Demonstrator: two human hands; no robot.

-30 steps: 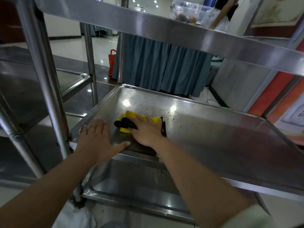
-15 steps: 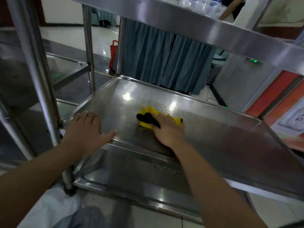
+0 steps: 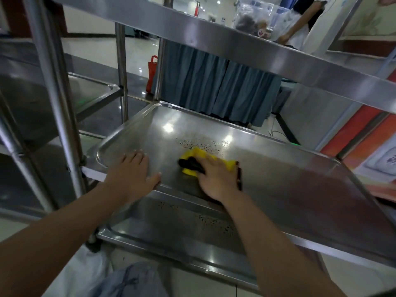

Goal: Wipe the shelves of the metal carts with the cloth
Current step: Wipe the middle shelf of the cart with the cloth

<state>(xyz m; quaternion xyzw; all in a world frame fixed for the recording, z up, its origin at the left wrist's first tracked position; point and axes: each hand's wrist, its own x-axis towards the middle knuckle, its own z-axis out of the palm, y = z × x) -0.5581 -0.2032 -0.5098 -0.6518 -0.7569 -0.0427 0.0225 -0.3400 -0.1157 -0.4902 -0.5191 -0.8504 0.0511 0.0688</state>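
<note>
Left hand (image 3: 130,172): fingers spread flat on the shelf (image 3: 278,181) rim, lower left — steadying the cart.
Right hand (image 3: 216,179): fingers pressed together over the cloth (image 3: 201,156), centre — bearing down to wipe.

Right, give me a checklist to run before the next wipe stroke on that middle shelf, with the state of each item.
1. Cloth under the wiping hand: ok. The right hand presses the yellow cloth flat on the middle shelf.
2. Cart braced: ok. The left hand rests flat on the shelf's near left corner.
3. Droplets left to wipe: not ok. A patch of drops lies just beyond the cloth.
4. Path to the drops: ok, nothing lies between.
5. Lower shelf: not ok, specks still show.
6. Cloth wet enough: cannot tell.
</note>
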